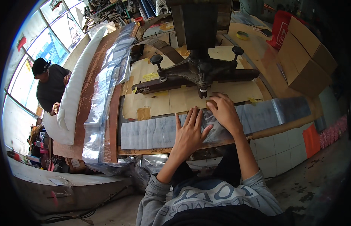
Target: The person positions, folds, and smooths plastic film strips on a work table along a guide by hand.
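Observation:
My left hand lies palm down with its fingers spread, on a long strip of clear, greyish plastic film along the table's front edge. My right hand rests just to its right, at the border between the film and a pale cardboard sheet. Its fingers are bent, and the thumb stands apart from them. A small brown patch, perhaps tape, shows between the right thumb and fingers. Directly beyond my hands, a dark metal press head with knobs and a crossbar stands over the cardboard.
At the right are an open cardboard box, a red bag and a yellow tape roll. Clear plastic sheeting and a white foam roll lie at the left. Another person in dark clothes stands beyond the roll.

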Motion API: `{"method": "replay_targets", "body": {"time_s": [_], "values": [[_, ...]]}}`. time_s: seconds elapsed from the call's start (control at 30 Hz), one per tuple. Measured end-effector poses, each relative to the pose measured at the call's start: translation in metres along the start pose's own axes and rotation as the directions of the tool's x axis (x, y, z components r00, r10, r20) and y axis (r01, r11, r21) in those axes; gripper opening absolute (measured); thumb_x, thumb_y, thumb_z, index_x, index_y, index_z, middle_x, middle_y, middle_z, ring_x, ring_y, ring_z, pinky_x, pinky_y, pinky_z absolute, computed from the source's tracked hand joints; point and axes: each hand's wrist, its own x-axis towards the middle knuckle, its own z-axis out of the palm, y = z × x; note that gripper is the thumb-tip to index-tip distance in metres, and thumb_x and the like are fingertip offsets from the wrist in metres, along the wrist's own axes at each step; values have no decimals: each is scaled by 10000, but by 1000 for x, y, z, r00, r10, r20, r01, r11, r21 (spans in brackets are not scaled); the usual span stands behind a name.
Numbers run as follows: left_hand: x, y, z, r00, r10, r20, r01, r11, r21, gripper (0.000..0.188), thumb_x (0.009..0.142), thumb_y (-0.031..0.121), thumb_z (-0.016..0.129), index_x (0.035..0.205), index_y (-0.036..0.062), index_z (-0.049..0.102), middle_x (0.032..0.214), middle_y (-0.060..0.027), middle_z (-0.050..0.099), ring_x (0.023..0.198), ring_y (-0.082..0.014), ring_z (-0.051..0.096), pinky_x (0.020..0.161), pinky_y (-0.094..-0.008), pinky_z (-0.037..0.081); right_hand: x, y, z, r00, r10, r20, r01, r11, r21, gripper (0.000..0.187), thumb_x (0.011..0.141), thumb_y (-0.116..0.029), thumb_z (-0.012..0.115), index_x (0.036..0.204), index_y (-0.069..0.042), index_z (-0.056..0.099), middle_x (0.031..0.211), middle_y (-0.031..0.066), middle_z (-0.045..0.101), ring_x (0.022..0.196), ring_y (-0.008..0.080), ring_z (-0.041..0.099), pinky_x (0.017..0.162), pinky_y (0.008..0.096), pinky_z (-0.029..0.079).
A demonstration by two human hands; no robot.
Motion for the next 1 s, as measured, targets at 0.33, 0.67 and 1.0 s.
{"method": "replay_targets", "body": {"time_s": [0.33,0.67,1.0], "values": [[17,-9,0,1000,-16,-8,16,1000,-26,481,939,366,435,1273,19,441,1354,-167,422,1274,-299,384,1058,-548,213,-31,-1,-3,998,-29,61,39,986,-163,309,848,-237,600,1051,-4,608,1126,116,589,1086,278,527,962,454,360],[26,-26,13,991,45,-124,-43,999,21,439,850,242,563,1194,-19,487,1280,-153,481,1201,-297,436,1021,-436,328,3,39,21,982,141,-124,-146,989,-31,426,747,-160,674,1133,-10,577,1039,179,525,986,347,533,814,460,428],[27,-23,14,988,31,-153,-30,1000,7,402,857,221,547,1185,-3,485,1295,-154,473,1214,-297,433,1034,-449,314,11,47,25,976,212,-38,-213,977,-20,445,724,-164,675,1153,-79,592,1033,150,538,986,328,529,812,446,413]]}}
